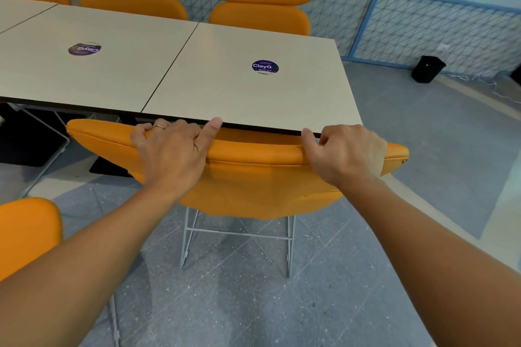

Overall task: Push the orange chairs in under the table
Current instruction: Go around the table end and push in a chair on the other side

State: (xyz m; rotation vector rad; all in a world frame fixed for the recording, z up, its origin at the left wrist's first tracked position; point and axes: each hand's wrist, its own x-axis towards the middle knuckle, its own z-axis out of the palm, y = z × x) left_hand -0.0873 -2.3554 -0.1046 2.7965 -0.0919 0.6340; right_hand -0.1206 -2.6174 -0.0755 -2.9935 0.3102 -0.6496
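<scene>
Both hands grip the top edge of the orange padded chair with thin grey wire legs (253, 177), whose backrest already sits just beside the near edge of the pale rectangular laminate table (239, 93). Curled over the rim, the left hand (172, 149) has its fingers hidden behind the cushion and its thumb resting on top. Closed the same way near the right corner is the right hand (346, 152). Judging by the slim frame, the chair is probably light but stiff, and its legs may drag or catch on the speckled grey floor (253, 304). Holding the backrest top, well apart, seems the best place for steering it straight. Another orange chair back (28, 231) waits at lower left.
</scene>
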